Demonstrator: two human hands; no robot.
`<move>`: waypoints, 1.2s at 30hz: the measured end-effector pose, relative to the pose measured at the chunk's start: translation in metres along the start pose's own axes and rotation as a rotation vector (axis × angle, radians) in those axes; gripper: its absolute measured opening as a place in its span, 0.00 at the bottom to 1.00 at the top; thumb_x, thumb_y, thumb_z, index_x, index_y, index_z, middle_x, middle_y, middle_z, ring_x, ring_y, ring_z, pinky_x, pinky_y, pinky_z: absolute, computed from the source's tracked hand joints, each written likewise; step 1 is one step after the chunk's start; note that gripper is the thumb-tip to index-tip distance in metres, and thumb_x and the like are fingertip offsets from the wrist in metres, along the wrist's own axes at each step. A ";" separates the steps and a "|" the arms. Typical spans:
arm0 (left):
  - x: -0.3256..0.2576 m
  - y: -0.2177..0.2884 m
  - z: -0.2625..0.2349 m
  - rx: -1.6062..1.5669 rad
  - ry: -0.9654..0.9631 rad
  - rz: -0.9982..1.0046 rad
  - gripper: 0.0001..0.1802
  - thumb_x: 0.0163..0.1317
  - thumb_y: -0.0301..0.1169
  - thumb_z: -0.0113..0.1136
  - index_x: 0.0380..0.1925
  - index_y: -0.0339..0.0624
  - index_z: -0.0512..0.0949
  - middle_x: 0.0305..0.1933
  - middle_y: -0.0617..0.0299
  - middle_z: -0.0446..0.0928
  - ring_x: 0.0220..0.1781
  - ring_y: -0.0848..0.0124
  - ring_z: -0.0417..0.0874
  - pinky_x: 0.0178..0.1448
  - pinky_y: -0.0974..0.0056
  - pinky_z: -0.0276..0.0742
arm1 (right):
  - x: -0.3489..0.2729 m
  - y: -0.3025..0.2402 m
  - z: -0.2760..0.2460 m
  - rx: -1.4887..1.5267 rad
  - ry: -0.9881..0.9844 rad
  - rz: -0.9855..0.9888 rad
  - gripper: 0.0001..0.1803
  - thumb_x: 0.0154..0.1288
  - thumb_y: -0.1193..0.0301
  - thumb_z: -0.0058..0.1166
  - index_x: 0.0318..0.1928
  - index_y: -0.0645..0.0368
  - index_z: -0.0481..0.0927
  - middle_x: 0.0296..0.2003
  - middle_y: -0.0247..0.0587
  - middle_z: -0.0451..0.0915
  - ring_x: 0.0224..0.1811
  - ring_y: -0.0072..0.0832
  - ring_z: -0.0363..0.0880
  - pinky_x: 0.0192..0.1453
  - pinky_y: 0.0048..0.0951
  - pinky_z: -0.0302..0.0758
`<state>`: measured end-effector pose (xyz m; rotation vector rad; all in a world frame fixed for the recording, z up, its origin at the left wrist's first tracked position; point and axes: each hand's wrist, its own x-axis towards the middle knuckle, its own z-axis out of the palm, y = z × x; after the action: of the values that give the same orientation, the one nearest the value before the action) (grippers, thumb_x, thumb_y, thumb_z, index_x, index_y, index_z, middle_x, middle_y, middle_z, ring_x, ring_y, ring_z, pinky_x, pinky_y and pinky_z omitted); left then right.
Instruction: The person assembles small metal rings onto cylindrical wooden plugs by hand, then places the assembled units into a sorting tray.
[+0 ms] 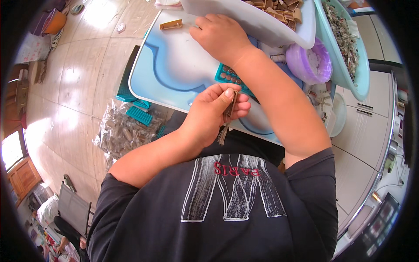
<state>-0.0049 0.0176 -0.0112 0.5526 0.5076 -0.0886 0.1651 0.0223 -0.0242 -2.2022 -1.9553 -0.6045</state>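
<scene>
Shiny beige floor tiles spread out past a light blue tabletop with a darker blue shape on it. Close to the body, the left hand pinches a small brown piece between thumb and fingers, and a pale tuft hangs below it. The piece looks light and stiff, easy to hold by its thin sides, but small enough to slip away. The tuft looks soft.

Farther out, the right hand rests on the edge of a white tray full of brown pieces. Its fingers curl over, and I cannot tell if they grip anything.

Between the two hands sits a teal rack with brown pieces stuck in it, partly hidden by the right arm. One more brown piece lies alone beyond the right hand. To the right of the right arm stand a purple bowl and a big teal basin of scraps. Left of the left arm, on the floor, lies a clear bag of brown pieces with teal racks on it.
</scene>
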 end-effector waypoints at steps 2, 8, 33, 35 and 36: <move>0.001 0.002 0.000 -0.008 0.021 -0.018 0.11 0.70 0.32 0.44 0.45 0.36 0.69 0.41 0.55 0.77 0.42 0.68 0.81 0.50 0.64 0.78 | -0.005 0.001 -0.008 0.036 0.009 0.024 0.04 0.50 0.71 0.52 0.28 0.51 0.77 0.31 0.32 0.76 0.39 0.32 0.77 0.41 0.33 0.76; 0.000 0.002 0.005 -0.037 0.056 -0.004 0.11 0.70 0.31 0.43 0.45 0.36 0.69 0.43 0.52 0.77 0.43 0.65 0.81 0.52 0.62 0.78 | -0.049 -0.005 -0.064 0.523 0.310 0.494 0.14 0.49 0.66 0.64 0.31 0.55 0.72 0.26 0.38 0.76 0.28 0.35 0.78 0.30 0.35 0.73; 0.001 -0.004 0.022 0.045 -0.037 -0.148 0.23 0.72 0.42 0.36 0.54 0.34 0.65 0.49 0.51 0.74 0.49 0.62 0.78 0.57 0.59 0.74 | -0.201 -0.045 -0.115 0.456 0.075 0.925 0.37 0.40 0.69 0.71 0.54 0.60 0.71 0.46 0.43 0.76 0.44 0.38 0.75 0.50 0.35 0.71; 0.001 -0.005 0.021 0.050 -0.050 -0.158 0.26 0.72 0.45 0.33 0.55 0.35 0.65 0.50 0.51 0.73 0.51 0.62 0.77 0.57 0.59 0.73 | -0.181 -0.055 -0.121 0.567 0.138 0.855 0.38 0.39 0.70 0.71 0.55 0.60 0.70 0.46 0.43 0.76 0.44 0.38 0.75 0.50 0.35 0.71; 0.001 -0.005 0.021 0.057 -0.065 -0.168 0.28 0.71 0.49 0.31 0.56 0.36 0.64 0.51 0.51 0.73 0.53 0.61 0.76 0.58 0.58 0.72 | -0.171 -0.059 -0.123 0.675 0.202 0.784 0.40 0.38 0.71 0.71 0.56 0.60 0.69 0.46 0.42 0.76 0.44 0.37 0.75 0.50 0.36 0.71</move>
<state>0.0043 0.0022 0.0008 0.5601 0.4888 -0.2813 0.0692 -0.1710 0.0130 -2.0782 -0.8617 -0.0243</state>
